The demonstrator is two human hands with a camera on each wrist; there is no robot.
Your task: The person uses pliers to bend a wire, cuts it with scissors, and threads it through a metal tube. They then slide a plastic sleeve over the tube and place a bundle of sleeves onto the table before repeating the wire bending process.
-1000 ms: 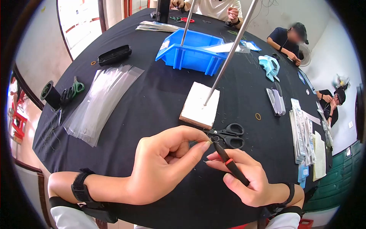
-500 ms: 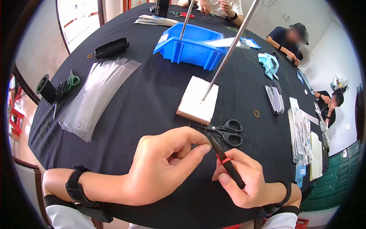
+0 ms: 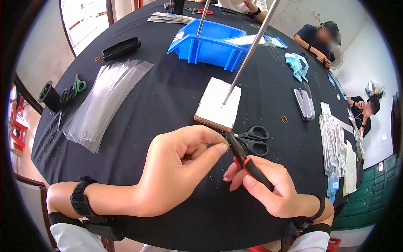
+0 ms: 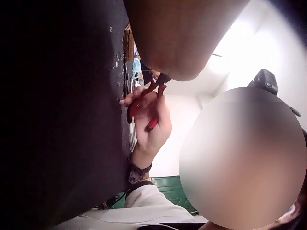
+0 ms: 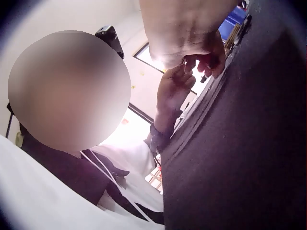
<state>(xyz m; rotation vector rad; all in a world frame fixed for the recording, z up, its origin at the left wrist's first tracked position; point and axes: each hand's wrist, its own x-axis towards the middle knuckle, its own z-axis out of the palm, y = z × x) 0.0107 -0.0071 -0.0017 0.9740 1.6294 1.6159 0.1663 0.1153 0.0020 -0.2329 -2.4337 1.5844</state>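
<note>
In the head view my left hand (image 3: pixel 176 172) pinches something very thin, like a bit of line, between thumb and index finger; most of it is hidden and I cannot tell its kind. My right hand (image 3: pixel 279 189) grips pliers (image 3: pixel 261 174) with black-and-red handles. Their dark tips point away from me and lie right beside the left fingertips. From the left wrist, the red handles of the pliers (image 4: pixel 152 88) show spread apart in the palm. Black scissors (image 3: pixel 247 138) lie on the table just beyond the pliers, by a white block (image 3: pixel 214 101) with a metal rod (image 3: pixel 247 67) standing on it.
A blue bin (image 3: pixel 205 52) stands behind the block. Clear plastic sleeves (image 3: pixel 107 103), green-handled scissors (image 3: pixel 79 86) and a dark spool (image 3: pixel 49 97) lie left. A stapler (image 3: pixel 304 103) and stacked packets (image 3: pixel 329 145) lie right. Other people sit around the black-covered table.
The pliers have shifted slightly up and left, their tips now at the left fingertips. A small loop seen by the tips a second ago no longer shows. The left hand keeps its pinch.
</note>
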